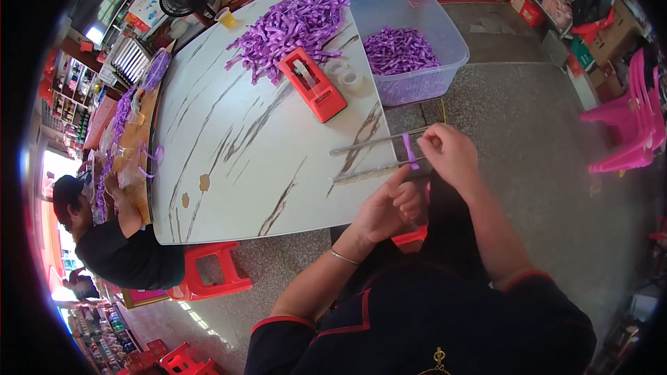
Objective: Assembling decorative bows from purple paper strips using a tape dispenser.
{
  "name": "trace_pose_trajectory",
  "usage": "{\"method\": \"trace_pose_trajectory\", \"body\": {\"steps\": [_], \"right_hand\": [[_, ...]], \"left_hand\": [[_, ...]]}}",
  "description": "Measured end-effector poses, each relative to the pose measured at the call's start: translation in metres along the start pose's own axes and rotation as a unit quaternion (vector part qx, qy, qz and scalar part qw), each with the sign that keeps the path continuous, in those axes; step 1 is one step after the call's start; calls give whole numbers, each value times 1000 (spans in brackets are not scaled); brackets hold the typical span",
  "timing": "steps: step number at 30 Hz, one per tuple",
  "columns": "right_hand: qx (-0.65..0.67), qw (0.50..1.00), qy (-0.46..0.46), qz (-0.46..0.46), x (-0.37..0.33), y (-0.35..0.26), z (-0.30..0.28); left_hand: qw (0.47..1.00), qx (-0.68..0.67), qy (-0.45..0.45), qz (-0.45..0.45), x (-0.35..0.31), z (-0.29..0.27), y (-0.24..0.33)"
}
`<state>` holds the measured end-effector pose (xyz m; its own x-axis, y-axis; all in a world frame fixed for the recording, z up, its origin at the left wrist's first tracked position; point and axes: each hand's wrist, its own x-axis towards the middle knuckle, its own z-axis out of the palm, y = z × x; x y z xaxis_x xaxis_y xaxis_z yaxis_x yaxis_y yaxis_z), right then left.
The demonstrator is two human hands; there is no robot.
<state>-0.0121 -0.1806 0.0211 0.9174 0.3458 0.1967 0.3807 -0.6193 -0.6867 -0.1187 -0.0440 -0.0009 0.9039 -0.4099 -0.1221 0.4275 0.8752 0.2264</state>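
Observation:
Two thin metal rods stick out side by side over the table's right edge. A short purple ribbon strip spans them near their outer ends. My left hand is closed below the rods, its index fingertip at the strip's lower end and the other fingers curled. To the right of the strip, my right hand pinches thumb and index finger together by the rod ends; what lies between them is too small to tell. A large heap of purple ribbon pieces covers the table's far part.
A red tape dispenser stands on the marble-patterned table beside clear tape rolls. The clear plastic bin at right holds more ribbon pieces. At left sits another person. Pink chairs stand far right.

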Motion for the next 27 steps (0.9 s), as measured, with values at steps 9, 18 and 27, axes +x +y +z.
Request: {"method": "trace_pose_trajectory", "body": {"steps": [9,18,27], "right_hand": [[-91,944,-236,-214,32,-27,-10],[-202,840,-352,-359,79,-40,-15],[-147,850,-338,-376,83,-24,-24]], "left_hand": [[1000,-8,10,-5,-2,2,2],[1000,-6,1,0,-2,-2,0],[1000,-1,6,-1,-1,-1,1]]}}
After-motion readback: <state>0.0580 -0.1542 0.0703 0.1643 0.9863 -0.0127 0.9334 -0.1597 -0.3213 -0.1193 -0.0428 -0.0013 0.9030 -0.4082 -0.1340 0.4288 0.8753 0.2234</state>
